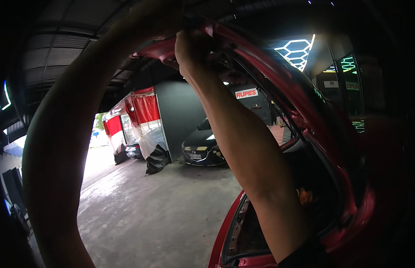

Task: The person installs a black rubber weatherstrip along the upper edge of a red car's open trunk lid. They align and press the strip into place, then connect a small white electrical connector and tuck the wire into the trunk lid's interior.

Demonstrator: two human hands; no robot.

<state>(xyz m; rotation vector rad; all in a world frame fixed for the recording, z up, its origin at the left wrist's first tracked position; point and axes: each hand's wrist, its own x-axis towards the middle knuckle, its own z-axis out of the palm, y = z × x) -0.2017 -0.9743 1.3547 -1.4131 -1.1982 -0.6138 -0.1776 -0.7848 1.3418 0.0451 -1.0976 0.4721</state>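
Both my arms are raised toward the upper edge of a red car's lifted tailgate. My right hand is up against the tailgate near its inner edge; its fingers fade into the shadow there. Coming up from the lower left, my left arm curves overhead to the same area. My left hand is very dark at the top of the view, its fingers not made out. Below and to the right, the red car body surrounds a dark rear opening with a black seal.
A dark car is parked ahead, beside a grey wall. Red and clear plastic curtains hang left of it, with black sheeting at their foot. Hexagonal lights glow upper right. The concrete floor looks shiny.
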